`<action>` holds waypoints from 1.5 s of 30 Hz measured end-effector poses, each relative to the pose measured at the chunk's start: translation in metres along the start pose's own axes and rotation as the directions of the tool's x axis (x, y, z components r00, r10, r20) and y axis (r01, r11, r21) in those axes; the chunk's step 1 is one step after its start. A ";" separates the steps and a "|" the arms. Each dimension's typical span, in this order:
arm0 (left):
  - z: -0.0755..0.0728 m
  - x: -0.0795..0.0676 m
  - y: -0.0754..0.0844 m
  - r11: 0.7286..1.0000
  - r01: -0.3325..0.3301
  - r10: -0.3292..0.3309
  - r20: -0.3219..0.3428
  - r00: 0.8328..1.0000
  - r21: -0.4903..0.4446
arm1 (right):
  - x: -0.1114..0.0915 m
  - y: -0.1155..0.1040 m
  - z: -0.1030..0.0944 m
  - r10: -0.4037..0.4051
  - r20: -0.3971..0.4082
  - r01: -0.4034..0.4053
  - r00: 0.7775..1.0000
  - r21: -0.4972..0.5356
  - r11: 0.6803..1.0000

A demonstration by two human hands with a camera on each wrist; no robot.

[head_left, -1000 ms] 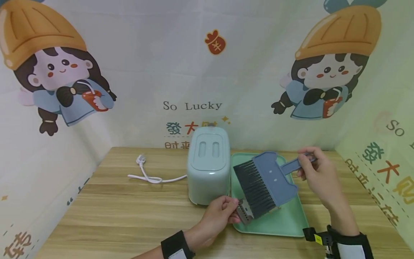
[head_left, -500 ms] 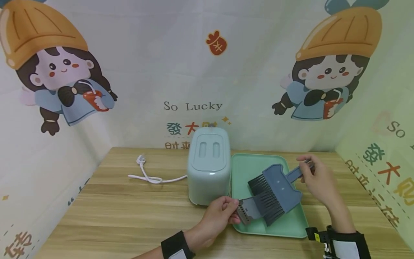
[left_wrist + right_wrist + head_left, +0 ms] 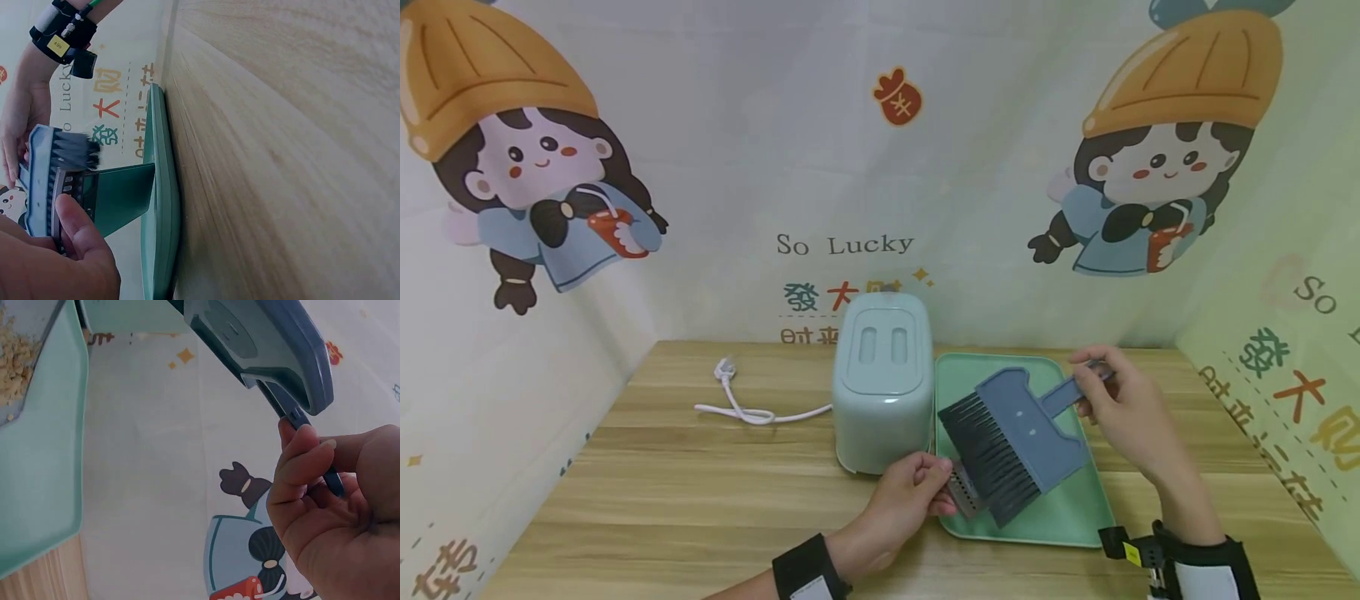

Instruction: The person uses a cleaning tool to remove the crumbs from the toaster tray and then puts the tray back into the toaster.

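My left hand (image 3: 913,492) pinches the end of a grey metal crumb tray (image 3: 966,492), held over the left front of a green serving tray (image 3: 1067,517). My right hand (image 3: 1123,412) grips a blue brush (image 3: 1030,429) by its handle, fingers curled round it. Its dark bristles point toward my left hand and overlap the crumb tray in the head view, hiding most of it. Tan crumbs (image 3: 12,362) lie on the grey sheet at the upper left of the right wrist view. In the left wrist view the bristles (image 3: 75,150) are close beside the crumb tray's end.
A pale green toaster (image 3: 883,417) with its lid on stands immediately left of the serving tray. Its white cord (image 3: 760,419) lies looped on the wooden table (image 3: 700,508), ending in a plug (image 3: 726,369). A printed cloth (image 3: 985,183) hangs behind the table.
The brush swept right and toward the front, showing more of the crumb tray, then went back left and away, covering it again. My left hand stayed in place with the crumb tray.
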State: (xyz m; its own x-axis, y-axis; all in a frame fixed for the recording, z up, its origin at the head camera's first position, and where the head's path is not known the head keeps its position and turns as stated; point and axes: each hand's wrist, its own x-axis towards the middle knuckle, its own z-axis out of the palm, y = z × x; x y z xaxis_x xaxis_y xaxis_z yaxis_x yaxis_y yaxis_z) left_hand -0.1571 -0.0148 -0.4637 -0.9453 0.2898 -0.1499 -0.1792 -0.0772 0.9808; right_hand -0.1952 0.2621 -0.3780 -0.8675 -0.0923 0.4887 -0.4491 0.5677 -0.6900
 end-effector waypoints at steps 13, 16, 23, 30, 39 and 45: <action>-0.002 0.000 -0.002 1.000 0.007 -0.007 0.003 1.000 0.023 | -0.004 0.030 -0.014 0.034 -0.063 -0.045 0.997 -0.194 0.980; -0.002 0.001 -0.002 1.000 0.007 -0.007 0.004 1.000 0.023 | -0.004 0.029 -0.021 0.014 -0.108 -0.036 0.994 -0.207 0.978; -0.001 0.002 -0.002 1.000 -0.001 0.001 0.012 1.000 0.009 | -0.003 0.010 -0.021 0.027 -0.137 -0.039 0.990 -0.085 0.996; 0.000 0.001 -0.002 1.000 -0.020 0.020 0.011 1.000 0.007 | 0.000 0.001 0.001 -0.019 -0.002 0.019 1.000 -0.039 0.999; -0.001 0.000 -0.003 0.999 -0.009 0.008 0.021 1.000 0.032 | -0.005 0.028 -0.006 0.117 -0.127 -0.142 0.985 -0.201 0.969; -0.001 -0.001 -0.002 1.000 -0.007 0.007 0.010 1.000 0.021 | -0.005 0.032 -0.020 0.107 -0.220 -0.161 0.970 -0.248 0.955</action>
State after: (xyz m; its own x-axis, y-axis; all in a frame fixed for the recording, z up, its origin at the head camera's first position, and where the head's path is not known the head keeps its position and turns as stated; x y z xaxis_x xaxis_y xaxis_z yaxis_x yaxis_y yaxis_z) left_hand -0.1565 -0.0160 -0.4653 -0.9437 0.2987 -0.1420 -0.1667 -0.0588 0.9843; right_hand -0.2013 0.2972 -0.3918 -0.8422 0.1509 0.5177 -0.2358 0.7603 -0.6052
